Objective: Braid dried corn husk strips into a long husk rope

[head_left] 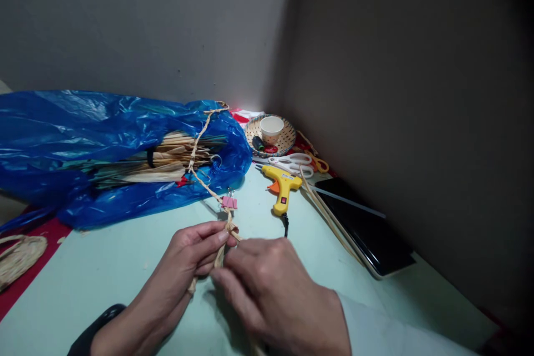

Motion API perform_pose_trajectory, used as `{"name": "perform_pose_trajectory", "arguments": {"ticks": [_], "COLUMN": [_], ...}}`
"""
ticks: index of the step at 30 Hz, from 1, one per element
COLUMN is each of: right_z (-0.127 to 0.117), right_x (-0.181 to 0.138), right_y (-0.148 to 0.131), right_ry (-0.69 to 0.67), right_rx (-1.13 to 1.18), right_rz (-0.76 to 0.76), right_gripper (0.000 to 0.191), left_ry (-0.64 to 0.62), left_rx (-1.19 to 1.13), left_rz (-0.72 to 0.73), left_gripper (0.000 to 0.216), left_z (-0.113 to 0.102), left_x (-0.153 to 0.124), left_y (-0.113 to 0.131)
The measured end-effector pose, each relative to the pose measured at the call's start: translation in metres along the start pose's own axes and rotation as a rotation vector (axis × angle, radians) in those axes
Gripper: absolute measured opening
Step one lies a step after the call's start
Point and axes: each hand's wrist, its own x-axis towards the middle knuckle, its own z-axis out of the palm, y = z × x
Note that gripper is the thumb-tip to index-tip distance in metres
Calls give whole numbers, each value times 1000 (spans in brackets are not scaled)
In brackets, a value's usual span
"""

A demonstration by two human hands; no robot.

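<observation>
My left hand (pixel 189 267) pinches a tan braided straw cord (pixel 199 139) at its near end, fingers closed around the strands. My right hand (pixel 275 289) is beside it, fingers curled and pinching the loose straw strands just below the braid. A pink binder clip (pixel 229 202) is clamped on the cord just beyond my fingers. The braid runs away from me, over a blue plastic bag (pixel 83 139) full of dried straw leaves (pixel 167 158).
A yellow glue gun (pixel 282 186) lies on the pale green table (pixel 104 272). Behind it are white scissors (pixel 294 162), orange-handled scissors (pixel 320 164), a woven tray (pixel 287 136) holding a white cup (pixel 271 128), thin sticks (pixel 329 217), a black phone (pixel 367 228). A woven piece (pixel 19 256) lies at left.
</observation>
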Motion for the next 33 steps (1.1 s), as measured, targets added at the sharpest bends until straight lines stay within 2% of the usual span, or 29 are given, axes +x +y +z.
{"name": "perform_pose_trajectory", "arguments": {"ticks": [2, 3, 4, 8, 10, 14, 17, 23, 26, 28, 33], "right_z": [-10, -14, -15, -6, 1, 6, 5, 8, 10, 11, 12], "right_x": [4, 7, 10, 21, 24, 23, 21, 20, 20, 19, 18], "right_y": [8, 13, 17, 28, 30, 28, 28, 24, 20, 20, 23], "right_ry": [169, 196, 165, -108, -127, -87, -79, -17, 46, 60, 79], "right_rx": [63, 100, 167, 600, 701, 602, 553, 532, 473, 518, 563], "right_rz": [97, 150, 182, 180, 211, 244, 247, 295, 316, 326, 317], "right_gripper": [24, 22, 21, 24, 24, 27, 31, 35, 36, 37, 35], "left_ry": [-25, -29, -27, -3, 28, 97, 77, 91, 101, 125, 191], "left_rx": [-29, -30, -18, 33, 75, 212, 306, 460, 611, 729, 937], "left_rz": [-9, -11, -14, -13, 4, 119, 209, 240, 281, 328, 384], "left_gripper": [18, 21, 23, 29, 28, 20, 13, 17, 10, 9, 19], "left_z": [-1, -1, -1, 1, 3, 5, 4, 3, 6, 7, 3], "left_x": [2, 2, 3, 0, -1, -3, -4, -10, -14, -17, -22], "left_y": [0, 0, 0, -1, -2, -3, -5, -10, -6, -1, 8]}}
